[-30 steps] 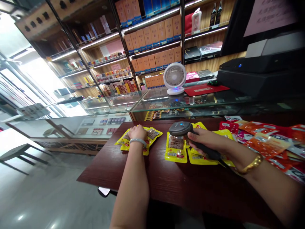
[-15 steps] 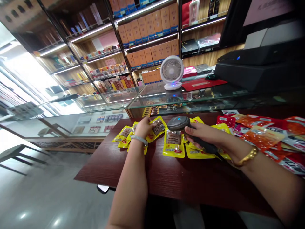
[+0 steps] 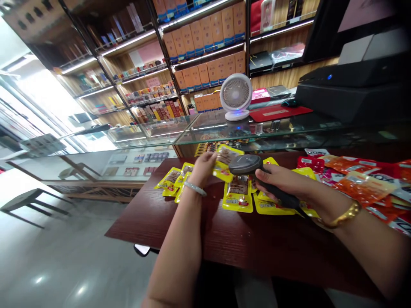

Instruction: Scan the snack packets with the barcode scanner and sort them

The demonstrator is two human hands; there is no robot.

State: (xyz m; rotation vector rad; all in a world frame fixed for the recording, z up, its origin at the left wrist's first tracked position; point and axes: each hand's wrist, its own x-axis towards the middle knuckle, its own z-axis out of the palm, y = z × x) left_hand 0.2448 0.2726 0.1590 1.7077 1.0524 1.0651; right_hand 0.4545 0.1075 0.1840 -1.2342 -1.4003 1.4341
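Left hand (image 3: 204, 167): pinching one yellow packet (image 3: 225, 155) by its edge, tilted, raised over the table (image 3: 231, 239); contact with scanner, cannot tell. Right hand (image 3: 278, 182): wrapped round the handle of one dark scanner (image 3: 245, 162). Below scanner: flat packets (image 3: 237, 199), yellow, on table. Left, beside left hand: fanned pile (image 3: 171, 176), same type. Far right: red and orange bags (image 3: 362, 182), heaped. Behind, on glass case (image 3: 205, 128): white fan (image 3: 236, 94).
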